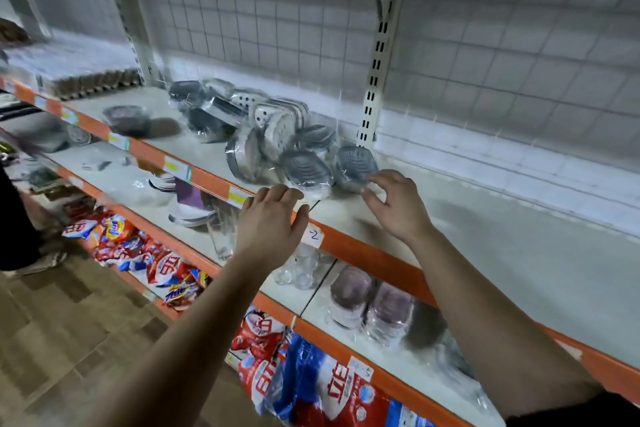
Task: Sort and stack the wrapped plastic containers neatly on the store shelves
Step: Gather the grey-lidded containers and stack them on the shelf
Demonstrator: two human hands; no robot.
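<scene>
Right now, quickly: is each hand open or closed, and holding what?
Left hand: open, holding nothing.
Right hand: open, at a wrapped container, no grip yet.

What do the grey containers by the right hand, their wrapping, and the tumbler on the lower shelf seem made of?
Grey containers: probably matte plastic, judging by the moulded ribbed lids. Wrapping: thin clear film, glossy, with creased highlights. Tumbler: apparently clear glass, since the shelf shows through it; clear plastic is possible.
</scene>
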